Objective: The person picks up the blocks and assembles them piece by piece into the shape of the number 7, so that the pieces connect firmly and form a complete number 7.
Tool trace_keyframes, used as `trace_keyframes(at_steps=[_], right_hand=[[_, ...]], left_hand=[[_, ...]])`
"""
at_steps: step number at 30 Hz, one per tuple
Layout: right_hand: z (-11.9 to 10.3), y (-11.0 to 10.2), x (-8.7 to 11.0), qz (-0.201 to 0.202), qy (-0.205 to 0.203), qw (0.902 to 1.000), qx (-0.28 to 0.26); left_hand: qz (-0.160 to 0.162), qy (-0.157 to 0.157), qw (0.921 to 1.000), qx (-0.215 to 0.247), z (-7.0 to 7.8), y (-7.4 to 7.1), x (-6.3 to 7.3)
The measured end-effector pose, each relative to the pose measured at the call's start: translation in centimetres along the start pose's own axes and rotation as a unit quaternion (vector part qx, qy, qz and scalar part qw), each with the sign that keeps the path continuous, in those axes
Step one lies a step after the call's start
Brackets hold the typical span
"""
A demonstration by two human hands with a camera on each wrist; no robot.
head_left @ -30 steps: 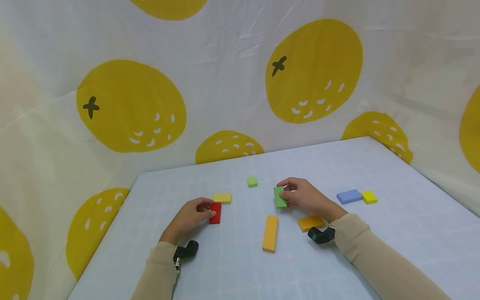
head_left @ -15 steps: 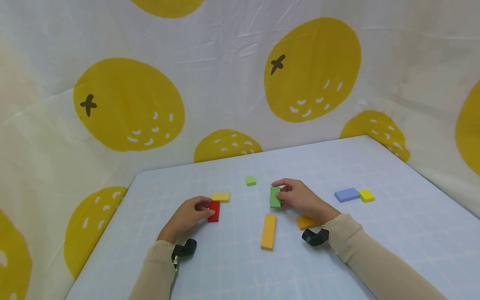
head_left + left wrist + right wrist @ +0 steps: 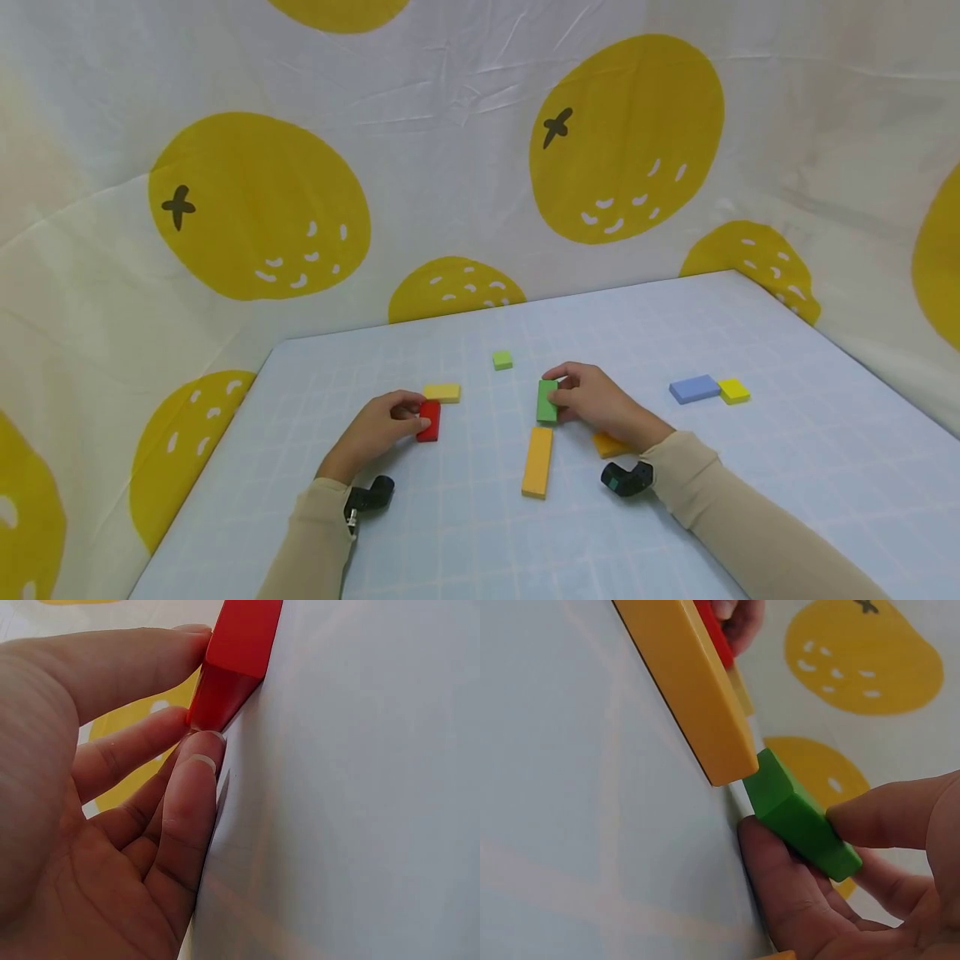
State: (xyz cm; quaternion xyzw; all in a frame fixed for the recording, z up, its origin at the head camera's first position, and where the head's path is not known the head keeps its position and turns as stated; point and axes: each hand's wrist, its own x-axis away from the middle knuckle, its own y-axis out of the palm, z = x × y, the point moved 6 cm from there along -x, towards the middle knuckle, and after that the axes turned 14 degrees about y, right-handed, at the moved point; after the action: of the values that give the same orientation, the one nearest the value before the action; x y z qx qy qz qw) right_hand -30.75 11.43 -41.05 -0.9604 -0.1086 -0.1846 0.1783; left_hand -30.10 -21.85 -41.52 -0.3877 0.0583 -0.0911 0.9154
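A red block (image 3: pixel 429 421) lies flat on the table, its far end right at a pale yellow block (image 3: pixel 442 392). My left hand (image 3: pixel 381 429) holds the red block at its left side, thumb and fingertips against it; in the left wrist view the red block (image 3: pixel 244 645) meets those fingertips. My right hand (image 3: pixel 600 402) pinches a green block (image 3: pixel 547 402) between thumb and fingers. In the right wrist view the green block (image 3: pixel 795 810) is tilted, with one end close by the end of a long orange block (image 3: pixel 697 697).
Under the right wrist lies a second orange block (image 3: pixel 611 445), partly hidden. A light green cube (image 3: pixel 502 360) sits farther back. To the right, a blue block (image 3: pixel 694 388) adjoins a bright yellow one (image 3: pixel 734 391). A patterned curtain (image 3: pixel 450 192) rises behind the table (image 3: pixel 465 542).
My right hand has brought the green block leftward and then nearer to me, up to the far end of the long orange block. My left hand stays at the red block.
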Motion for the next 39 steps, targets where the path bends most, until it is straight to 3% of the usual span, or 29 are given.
trace_keyframes(at_steps=[21,39], right_hand=[[-0.6,-0.4,-0.2,0.020,-0.016,0.9992,0.030],[0.2,0.2,0.2,0.028,-0.014,0.9989,0.035]], left_hand=[[0.010,0.006,0.9999,-0.006,0.3,-0.3,-0.5],[0.015,0.011,0.9998,-0.004,0.0,0.3,0.3]])
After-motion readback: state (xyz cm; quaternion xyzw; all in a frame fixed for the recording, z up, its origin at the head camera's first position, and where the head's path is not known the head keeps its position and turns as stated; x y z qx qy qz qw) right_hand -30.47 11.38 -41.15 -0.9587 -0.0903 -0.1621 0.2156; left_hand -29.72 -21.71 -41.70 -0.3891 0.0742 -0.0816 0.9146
